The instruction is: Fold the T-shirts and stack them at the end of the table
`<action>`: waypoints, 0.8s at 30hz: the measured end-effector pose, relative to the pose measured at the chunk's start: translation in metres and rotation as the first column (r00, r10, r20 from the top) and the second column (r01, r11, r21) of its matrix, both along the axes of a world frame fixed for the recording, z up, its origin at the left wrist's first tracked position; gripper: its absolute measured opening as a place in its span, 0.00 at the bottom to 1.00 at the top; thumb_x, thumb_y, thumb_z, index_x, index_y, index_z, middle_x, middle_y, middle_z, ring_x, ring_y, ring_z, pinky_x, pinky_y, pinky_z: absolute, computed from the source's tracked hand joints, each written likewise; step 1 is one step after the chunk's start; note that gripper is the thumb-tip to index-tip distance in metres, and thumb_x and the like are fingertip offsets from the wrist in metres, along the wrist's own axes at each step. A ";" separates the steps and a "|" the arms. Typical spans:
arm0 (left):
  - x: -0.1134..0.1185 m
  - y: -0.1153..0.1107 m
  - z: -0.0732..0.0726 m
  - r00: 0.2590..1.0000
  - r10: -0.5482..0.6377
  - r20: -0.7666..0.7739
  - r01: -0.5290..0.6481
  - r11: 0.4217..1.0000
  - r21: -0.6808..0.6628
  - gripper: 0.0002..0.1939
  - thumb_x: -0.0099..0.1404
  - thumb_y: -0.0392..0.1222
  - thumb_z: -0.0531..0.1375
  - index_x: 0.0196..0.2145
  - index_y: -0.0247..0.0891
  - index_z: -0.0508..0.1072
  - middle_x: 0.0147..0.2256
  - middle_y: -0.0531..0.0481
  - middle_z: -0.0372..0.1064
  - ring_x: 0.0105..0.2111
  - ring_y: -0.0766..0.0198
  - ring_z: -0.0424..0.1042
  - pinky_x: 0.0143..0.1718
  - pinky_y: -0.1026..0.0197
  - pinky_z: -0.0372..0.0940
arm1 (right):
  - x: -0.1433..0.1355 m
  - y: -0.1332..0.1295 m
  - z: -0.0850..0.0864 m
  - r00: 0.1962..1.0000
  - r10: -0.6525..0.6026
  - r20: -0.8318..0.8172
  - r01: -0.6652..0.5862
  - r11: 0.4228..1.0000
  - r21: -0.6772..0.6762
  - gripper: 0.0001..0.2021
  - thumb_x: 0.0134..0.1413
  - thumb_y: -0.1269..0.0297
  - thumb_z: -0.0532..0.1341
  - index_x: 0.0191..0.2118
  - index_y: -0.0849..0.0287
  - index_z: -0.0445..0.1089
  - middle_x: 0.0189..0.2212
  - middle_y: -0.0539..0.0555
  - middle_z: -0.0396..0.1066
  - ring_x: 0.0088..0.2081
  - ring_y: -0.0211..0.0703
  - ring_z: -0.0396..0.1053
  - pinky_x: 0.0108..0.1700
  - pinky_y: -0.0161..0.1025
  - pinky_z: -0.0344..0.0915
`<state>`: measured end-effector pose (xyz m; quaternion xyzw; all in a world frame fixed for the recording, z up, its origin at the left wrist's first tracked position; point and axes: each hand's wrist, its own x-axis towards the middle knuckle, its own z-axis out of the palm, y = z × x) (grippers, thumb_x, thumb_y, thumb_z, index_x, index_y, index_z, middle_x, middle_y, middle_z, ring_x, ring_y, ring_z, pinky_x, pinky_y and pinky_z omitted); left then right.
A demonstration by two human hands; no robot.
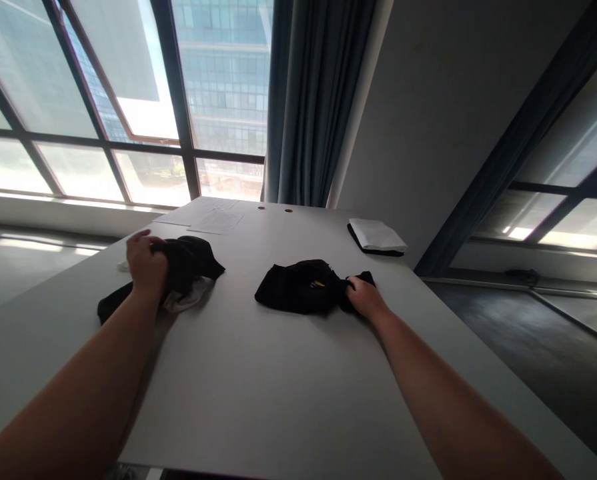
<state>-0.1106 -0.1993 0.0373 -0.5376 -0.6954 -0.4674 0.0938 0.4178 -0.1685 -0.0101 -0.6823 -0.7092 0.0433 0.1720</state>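
Note:
On the left of the white table, my left hand (147,261) is closed on a bunched black cloth (193,255), lifting part of it. Under and beside that cloth lies a whitish cloth (191,297), partly covered. Farther right, my right hand (363,293) grips the right end of a crumpled black garment (298,290) that rests on the tabletop. A small yellow and white mark shows on this garment. Folds hide what kind of clothing either black piece is.
A folded white cloth (378,235) lies on a black one at the far right of the white table (258,393). Sheets of paper (208,215) lie at the far left, with two small round fittings (289,211) near the back edge. Behind hang blue curtains (308,100).

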 end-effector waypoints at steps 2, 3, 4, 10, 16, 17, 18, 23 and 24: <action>0.010 -0.003 -0.001 0.988 0.012 -0.153 -0.035 0.989 -0.147 0.12 0.62 0.32 0.56 0.40 0.38 0.77 0.58 0.46 0.69 0.62 0.42 0.61 0.64 0.36 0.55 | 0.000 0.000 0.000 1.000 0.004 0.000 -0.004 1.000 -0.001 0.13 0.66 0.63 0.53 0.44 0.58 0.75 0.40 0.60 0.79 0.42 0.51 0.74 0.38 0.38 0.56; 0.016 -0.003 -0.002 0.974 -0.011 -0.227 -0.053 0.961 -0.273 0.12 0.62 0.32 0.56 0.38 0.40 0.79 0.57 0.46 0.71 0.61 0.41 0.63 0.64 0.32 0.54 | 0.000 0.000 0.000 1.000 0.005 -0.001 -0.005 1.000 -0.001 0.13 0.66 0.63 0.53 0.44 0.58 0.75 0.40 0.60 0.79 0.42 0.51 0.74 0.38 0.38 0.56; 0.021 -0.002 -0.002 0.960 -0.028 -0.278 -0.088 0.915 -0.393 0.12 0.63 0.33 0.57 0.38 0.41 0.80 0.56 0.45 0.72 0.60 0.38 0.64 0.63 0.28 0.52 | 0.000 0.000 -0.001 1.000 0.006 -0.002 -0.006 1.000 0.001 0.13 0.66 0.63 0.53 0.44 0.58 0.75 0.40 0.60 0.79 0.42 0.51 0.74 0.38 0.38 0.56; 0.026 0.014 -0.015 0.979 0.005 -0.203 -0.153 0.679 -0.719 0.33 0.58 0.62 0.63 0.55 0.40 0.77 0.70 0.32 0.53 0.66 0.14 0.49 0.54 0.16 0.54 | -0.002 -0.002 0.001 1.000 0.020 -0.005 -0.020 1.000 0.011 0.13 0.67 0.62 0.53 0.43 0.58 0.75 0.40 0.60 0.79 0.41 0.51 0.73 0.37 0.38 0.56; 0.012 0.024 -0.041 0.982 -0.036 -0.185 -0.105 0.711 -0.695 0.47 0.58 0.67 0.62 0.68 0.39 0.62 0.73 0.29 0.40 0.69 0.17 0.41 0.57 0.20 0.55 | -0.002 -0.002 0.001 1.000 0.015 0.007 -0.015 1.000 0.005 0.13 0.67 0.62 0.53 0.42 0.58 0.75 0.38 0.59 0.78 0.39 0.50 0.73 0.36 0.38 0.55; 0.009 0.025 -0.042 0.983 -0.028 -0.181 -0.108 0.712 -0.694 0.45 0.60 0.65 0.61 0.69 0.41 0.61 0.74 0.31 0.40 0.70 0.20 0.40 0.57 0.19 0.54 | -0.002 -0.002 0.001 1.000 0.020 0.007 -0.021 1.000 0.004 0.13 0.67 0.62 0.53 0.42 0.58 0.75 0.37 0.58 0.78 0.39 0.50 0.73 0.36 0.38 0.55; 0.006 0.026 -0.042 0.985 -0.016 -0.173 -0.111 0.710 -0.695 0.43 0.62 0.63 0.60 0.69 0.44 0.60 0.74 0.34 0.39 0.71 0.22 0.39 0.58 0.18 0.53 | -0.002 -0.002 0.001 1.000 0.025 0.007 -0.025 1.000 0.005 0.13 0.67 0.62 0.53 0.42 0.58 0.75 0.37 0.58 0.78 0.39 0.49 0.73 0.36 0.38 0.55; -0.020 0.021 -0.034 0.988 0.093 -0.126 -0.153 0.752 -0.642 0.31 0.64 0.57 0.62 0.63 0.50 0.68 0.74 0.42 0.42 0.70 0.24 0.41 0.57 0.21 0.55 | -0.003 -0.003 0.001 1.000 0.030 0.008 -0.030 0.999 0.017 0.13 0.67 0.63 0.53 0.43 0.58 0.75 0.38 0.59 0.78 0.39 0.49 0.73 0.36 0.38 0.55; -0.026 0.019 -0.033 0.985 0.127 -0.119 -0.173 0.771 -0.613 0.29 0.64 0.56 0.62 0.61 0.49 0.71 0.73 0.42 0.44 0.69 0.23 0.43 0.57 0.22 0.56 | -0.004 -0.004 0.001 1.000 0.030 0.006 -0.030 0.999 0.017 0.13 0.67 0.63 0.53 0.42 0.58 0.75 0.38 0.59 0.78 0.39 0.49 0.73 0.36 0.38 0.55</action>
